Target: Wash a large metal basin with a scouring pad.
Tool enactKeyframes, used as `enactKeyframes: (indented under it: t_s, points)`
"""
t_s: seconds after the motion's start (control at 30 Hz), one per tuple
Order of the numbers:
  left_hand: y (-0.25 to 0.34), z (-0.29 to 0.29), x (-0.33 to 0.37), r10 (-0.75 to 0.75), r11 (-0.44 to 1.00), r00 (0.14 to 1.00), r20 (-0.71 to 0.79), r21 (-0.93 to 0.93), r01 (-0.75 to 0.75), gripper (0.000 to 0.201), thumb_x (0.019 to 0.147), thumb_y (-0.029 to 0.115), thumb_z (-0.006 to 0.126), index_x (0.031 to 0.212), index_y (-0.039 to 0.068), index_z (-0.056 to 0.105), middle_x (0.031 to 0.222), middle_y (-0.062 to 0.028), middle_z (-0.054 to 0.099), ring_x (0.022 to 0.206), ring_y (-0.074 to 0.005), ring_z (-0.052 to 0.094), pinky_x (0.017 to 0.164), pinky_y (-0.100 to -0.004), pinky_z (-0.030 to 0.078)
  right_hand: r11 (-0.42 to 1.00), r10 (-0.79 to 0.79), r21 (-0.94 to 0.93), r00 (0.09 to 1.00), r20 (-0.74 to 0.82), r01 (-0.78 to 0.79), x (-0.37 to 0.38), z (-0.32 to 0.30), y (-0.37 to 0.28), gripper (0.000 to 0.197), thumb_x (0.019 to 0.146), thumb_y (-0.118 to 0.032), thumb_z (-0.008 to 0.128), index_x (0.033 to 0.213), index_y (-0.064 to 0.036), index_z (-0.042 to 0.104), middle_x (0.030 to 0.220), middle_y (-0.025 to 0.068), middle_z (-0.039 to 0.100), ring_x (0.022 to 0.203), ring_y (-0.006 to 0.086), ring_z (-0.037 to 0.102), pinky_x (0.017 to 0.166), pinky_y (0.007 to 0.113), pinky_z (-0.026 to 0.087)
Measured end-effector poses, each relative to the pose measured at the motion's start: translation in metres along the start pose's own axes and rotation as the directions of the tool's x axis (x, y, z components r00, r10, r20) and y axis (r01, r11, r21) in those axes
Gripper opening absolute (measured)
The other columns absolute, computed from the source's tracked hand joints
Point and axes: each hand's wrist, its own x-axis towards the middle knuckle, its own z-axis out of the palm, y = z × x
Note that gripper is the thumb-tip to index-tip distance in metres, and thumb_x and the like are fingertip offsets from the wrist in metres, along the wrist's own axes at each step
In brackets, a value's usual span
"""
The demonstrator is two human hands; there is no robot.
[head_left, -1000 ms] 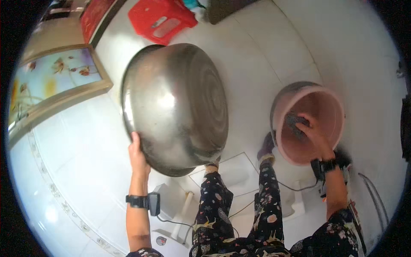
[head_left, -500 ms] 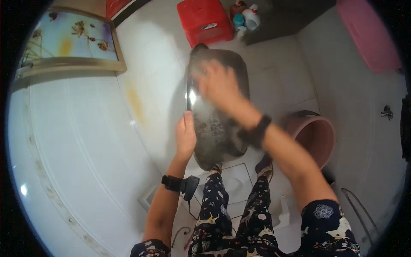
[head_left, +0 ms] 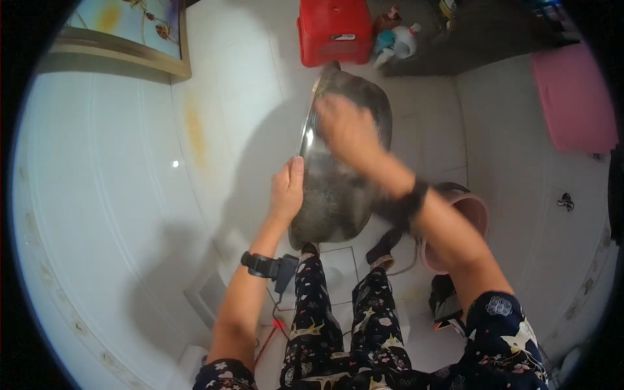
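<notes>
A large dark basin (head_left: 333, 198) with a shiny rim is held tilted in front of my legs. Dull, blotchy patches mark its surface. My left hand (head_left: 288, 188) grips the near-left part of its rim, thumb showing on top. Over the far half of the basin is my right hand (head_left: 351, 130), smeared by motion, with the fingers at the surface. Whether anything is in those fingers cannot be made out. Each wrist wears a black strap, and the left one carries a small dark device (head_left: 283, 273).
A red plastic stool (head_left: 335, 39) stands at the far wall, beside several bottles (head_left: 404, 43). At right, a pink bucket (head_left: 478, 218) is below a wall tap (head_left: 565, 202), and a pink plastic item (head_left: 575, 97) is higher up. A framed cabinet panel (head_left: 120, 52) juts out at upper left.
My head view has shifted. The basin is tipped more, its far end leaning right. The left hand keeps its grip on the rim; the right hand stays over the far half, blurred in both frames.
</notes>
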Motion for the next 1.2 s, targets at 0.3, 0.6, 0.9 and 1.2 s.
enactKeyframes:
  t_s: [0.3,0.6,0.9,1.2]
  points:
    - [-0.020,-0.025,0.005,0.035,0.999,0.999,-0.029,-0.003,-0.035,0.042,0.096,0.032,0.038,0.077,-0.003,0.050,0.059,-0.0146,0.043,0.055,-0.0212,0.039,0.055,-0.0337,0.037,0.979,-0.149,-0.161,0.979,-0.139,0.127,-0.048,0.034,-0.086,0.053,0.078,-0.021,0.053,0.123,0.0048,0.046,0.127,0.0176,0.046,0.126,0.0268,0.036,0.090,0.044,0.037]
    - [-0.015,0.005,-0.013,0.099,0.994,0.995,0.031,0.050,-0.100,0.035,0.095,0.027,0.040,0.080,-0.003,0.051,0.060,-0.0182,0.045,0.053,-0.0275,0.042,0.053,-0.0374,0.038,0.905,0.372,0.102,0.884,0.283,-0.413,0.096,0.002,0.093,0.026,0.083,-0.016,0.044,0.085,0.0002,0.065,0.091,0.0204,0.063,0.083,0.0356,0.062,0.076,0.041,0.049]
    - [-0.026,-0.009,-0.028,0.128,0.992,0.986,-0.110,0.013,-0.127,0.033,0.096,0.024,0.039,0.077,-0.001,0.050,0.059,-0.0170,0.044,0.050,-0.0289,0.044,0.050,-0.0369,0.038,0.980,-0.196,-0.090,0.949,-0.248,0.179,-0.058,0.033,-0.067,0.050,0.076,-0.018,0.056,0.121,0.0017,0.047,0.124,0.0174,0.050,0.117,0.0282,0.048,0.079,0.048,0.043]
    - [-0.017,0.030,-0.058,0.067,0.996,0.995,-0.067,0.055,-0.064,0.030,0.094,0.022,0.041,0.079,-0.002,0.050,0.055,-0.0161,0.043,0.048,-0.0286,0.044,0.047,-0.0366,0.034,0.980,0.194,0.017,0.945,-0.264,-0.196,-0.031,0.017,0.009,0.042,0.085,-0.023,0.054,0.126,-0.0195,0.046,0.107,0.0119,0.055,0.101,0.0322,0.055,0.080,0.054,0.040]
